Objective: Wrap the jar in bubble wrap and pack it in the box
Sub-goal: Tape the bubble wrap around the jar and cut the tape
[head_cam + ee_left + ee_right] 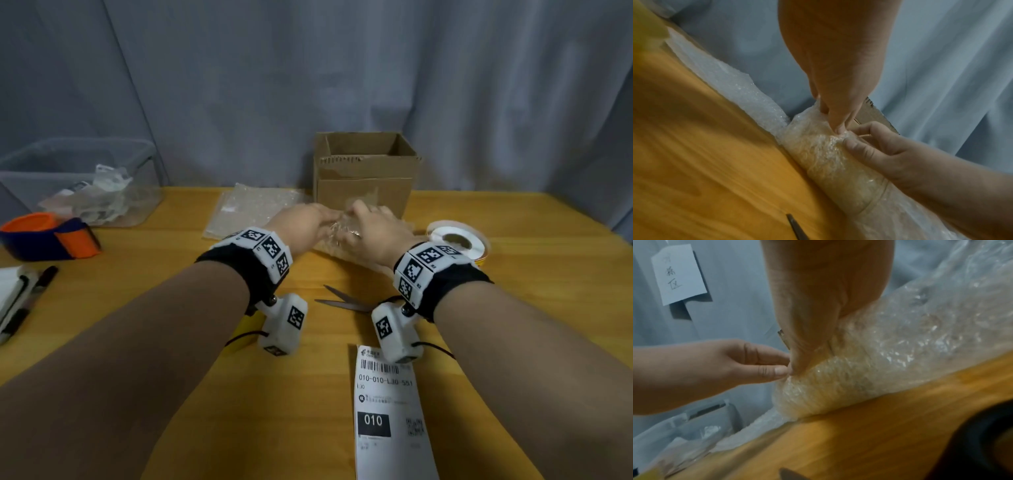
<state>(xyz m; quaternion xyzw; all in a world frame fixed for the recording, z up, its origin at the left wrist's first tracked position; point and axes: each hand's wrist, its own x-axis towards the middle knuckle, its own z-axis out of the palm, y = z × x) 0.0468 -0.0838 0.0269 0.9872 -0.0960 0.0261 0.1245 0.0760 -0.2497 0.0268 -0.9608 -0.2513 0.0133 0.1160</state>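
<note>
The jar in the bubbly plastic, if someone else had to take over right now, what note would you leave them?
Left hand: pinches the bubble wrap at the bundle's left end.
Right hand: holds the same wrap from the right, fingers curled on it.
Jar: hidden inside the wrap; the bundle lies on its side on the table, in front of the box.
Done: wrap rolled around the jar.
Left: close the ends, probably tape them (tape roll, scissors nearby), then put the bundle in the open box.

The shipping label (390, 407) on the table reads "010-010-LJ0-551" and, white on black, "010".
</note>
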